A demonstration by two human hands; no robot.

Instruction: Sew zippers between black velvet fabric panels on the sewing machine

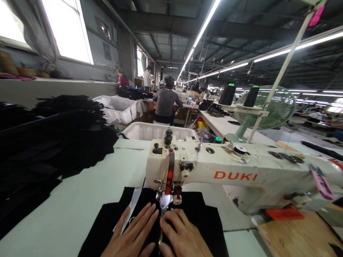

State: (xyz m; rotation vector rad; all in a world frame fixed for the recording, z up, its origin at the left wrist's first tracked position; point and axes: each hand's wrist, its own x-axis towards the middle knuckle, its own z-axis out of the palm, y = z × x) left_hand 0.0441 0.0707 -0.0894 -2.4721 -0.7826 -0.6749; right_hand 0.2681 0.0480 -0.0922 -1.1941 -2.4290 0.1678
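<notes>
Black fabric (211, 217) lies under the needle area of a white sewing machine (198, 164). My left hand (134, 232) rests flat on the fabric, fingers stretched forward, beside a pale strip (132, 207). A ring of metal shows by its index finger. On the right of the seam line, my right hand (182, 232) presses on the fabric with bent fingers. Between the hands runs a narrow metallic-looking piece (161, 228), partly hidden by the fingertips; whether the right hand grips it is unclear. A small light shines at the presser foot (165, 201).
Stacked black pieces (80, 135) fill the table's left side. Behind the machine stand white bins (158, 131), a green fan (270, 107) and black thread cones (227, 94). Pink snips (321, 182) rest against the machine. A seated person (167, 101) is farther ahead.
</notes>
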